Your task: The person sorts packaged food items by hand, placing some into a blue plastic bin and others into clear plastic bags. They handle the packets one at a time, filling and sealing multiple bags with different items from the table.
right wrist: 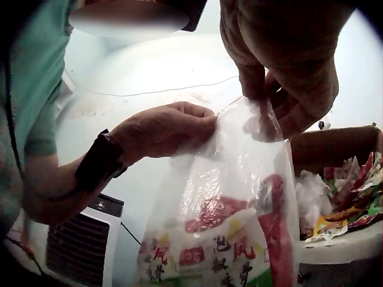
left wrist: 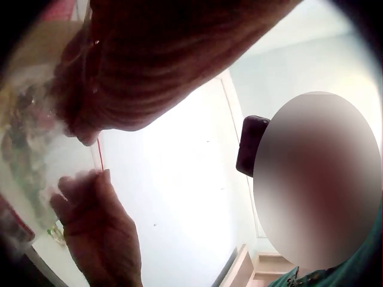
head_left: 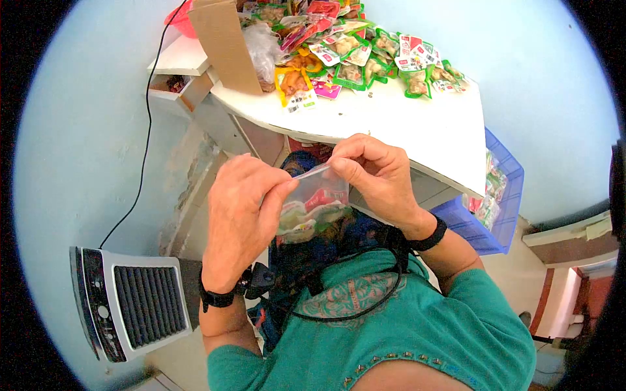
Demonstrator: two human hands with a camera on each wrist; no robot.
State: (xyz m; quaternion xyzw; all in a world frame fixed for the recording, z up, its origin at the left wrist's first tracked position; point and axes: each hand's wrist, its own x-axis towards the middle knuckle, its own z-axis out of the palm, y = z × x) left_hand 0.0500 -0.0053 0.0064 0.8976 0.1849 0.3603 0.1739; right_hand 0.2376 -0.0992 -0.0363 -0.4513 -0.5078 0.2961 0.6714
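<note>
A clear plastic bag (head_left: 323, 184) hangs upright in front of the person's lap, its top edge stretched between both hands. My left hand (head_left: 242, 212) pinches one end of that edge between thumb and fingers. At the other end, thumb and forefinger of my right hand (head_left: 378, 176) pinch the same edge. Several printed snack packets (right wrist: 239, 254) in red, white and green show through the plastic in the right wrist view. A thin red line (left wrist: 100, 152) runs along the bag's top between the hands in the left wrist view.
A white table (head_left: 417, 124) stands just ahead, with a heap of snack packets (head_left: 349, 49) at its back. The heap spreads out beside a cardboard box (head_left: 228, 45). At the right, a blue crate (head_left: 510, 218) holds more packets. An air cooler (head_left: 147, 303) stands at the left.
</note>
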